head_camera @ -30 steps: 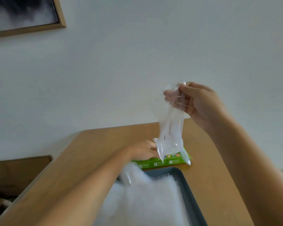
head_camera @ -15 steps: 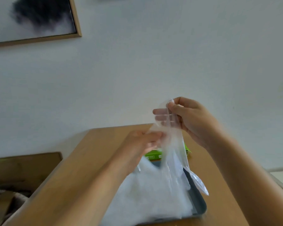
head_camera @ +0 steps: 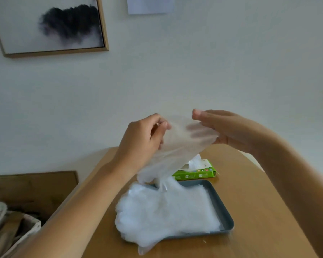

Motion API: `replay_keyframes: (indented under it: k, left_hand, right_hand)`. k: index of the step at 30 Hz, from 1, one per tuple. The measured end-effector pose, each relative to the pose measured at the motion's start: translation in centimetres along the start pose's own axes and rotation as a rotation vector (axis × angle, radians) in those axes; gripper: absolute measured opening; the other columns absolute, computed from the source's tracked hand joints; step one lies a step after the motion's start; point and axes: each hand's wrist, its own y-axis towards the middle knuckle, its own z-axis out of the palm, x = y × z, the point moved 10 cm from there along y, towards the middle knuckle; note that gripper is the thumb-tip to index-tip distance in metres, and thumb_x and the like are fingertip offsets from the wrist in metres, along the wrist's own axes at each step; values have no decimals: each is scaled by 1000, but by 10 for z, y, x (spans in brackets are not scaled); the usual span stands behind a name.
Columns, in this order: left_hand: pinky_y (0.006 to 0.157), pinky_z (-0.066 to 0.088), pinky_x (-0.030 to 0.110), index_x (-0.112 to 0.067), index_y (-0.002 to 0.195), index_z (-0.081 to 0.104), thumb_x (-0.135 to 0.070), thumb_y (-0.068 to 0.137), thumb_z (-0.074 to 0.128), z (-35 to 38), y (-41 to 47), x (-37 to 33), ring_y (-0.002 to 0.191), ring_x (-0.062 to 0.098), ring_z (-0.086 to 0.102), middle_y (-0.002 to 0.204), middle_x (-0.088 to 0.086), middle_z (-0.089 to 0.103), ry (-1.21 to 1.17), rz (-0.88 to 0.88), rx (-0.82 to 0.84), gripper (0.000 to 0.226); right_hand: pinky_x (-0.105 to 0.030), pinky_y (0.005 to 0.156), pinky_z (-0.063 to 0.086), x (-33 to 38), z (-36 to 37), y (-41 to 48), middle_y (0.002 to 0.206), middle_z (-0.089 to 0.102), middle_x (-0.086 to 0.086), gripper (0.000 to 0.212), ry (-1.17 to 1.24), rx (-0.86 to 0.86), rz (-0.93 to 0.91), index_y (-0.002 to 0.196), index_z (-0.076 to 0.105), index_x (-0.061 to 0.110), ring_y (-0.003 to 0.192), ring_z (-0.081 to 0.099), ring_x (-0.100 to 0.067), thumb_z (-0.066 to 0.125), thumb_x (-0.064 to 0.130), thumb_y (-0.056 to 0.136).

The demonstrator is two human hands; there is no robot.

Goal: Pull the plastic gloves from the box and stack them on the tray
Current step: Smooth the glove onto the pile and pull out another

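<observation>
**A:** How far along was the task judged to be?

**B:** Well along, it was thought. A thick stack (head_camera: 168, 211) of gloves was seen lying on the tray (head_camera: 227, 218), below both grips and nearer the person. One glove (head_camera: 181, 146) was held in the air, free of the box (head_camera: 194, 175) but not yet laid down.

**A:** And what was left?

**B:** That glove was to be placed, and more were to be pulled. A white tuft (head_camera: 194, 162) was seen poking from the box's slot, below the right grip (head_camera: 227, 129). How many remained inside could not be told.

**A:** How was the glove held?

**B:** The left grip (head_camera: 142, 140) was closed on its edge, which was pinched between thumb and curled fingers. The right grip was kept open. Its fingers were laid straight behind the film and could be seen through it, with the thumb raised just above the edge. No pinch could be made out there. The glove was spread between the two grips, and its lower part was left hanging below the left grip, toward the stack.

**A:** How did it look?

**B:** Thin, limp, faintly cloudy film was seen, creased where it hung. The stack looked white and opaque from its many layers. Its finger ends were spilled over the tray's rim onto the table (head_camera: 265, 211), below the left grip.
</observation>
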Motion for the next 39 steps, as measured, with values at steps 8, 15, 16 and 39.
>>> replay_keyframes:
  k: [8,15,16,39]
  left_hand:
    - [58,45,25,-11,83,68,-20,95,57,-26,-3,10,55,13,58,58,1,62,85,-20,-66,18]
    - [53,38,15,-21,86,72,-25,94,58,3,-2,46,49,1,52,51,-6,58,51,-143,256,16]
    - [52,37,16,-22,86,73,-26,93,59,10,-2,50,49,3,50,50,-8,57,37,-161,308,16]
    - [54,39,24,-16,73,63,-35,63,88,121,-91,198,57,16,53,68,7,61,-169,-978,1075,33]
  right_hand:
    - [-18,57,53,-13,31,11,91,66,-3,64,-324,-25,-27,122,55,21,61,65,-12,79,-5,68]
    - [-28,93,49,-20,35,9,118,60,12,90,-558,155,71,133,45,33,104,62,-6,86,40,54]
    - [-26,87,51,-16,40,12,118,61,12,87,-492,140,44,133,46,33,102,63,-5,84,42,55]
    - [-21,43,50,-180,41,10,58,67,-11,6,-106,45,434,96,55,2,42,62,-16,52,7,97]
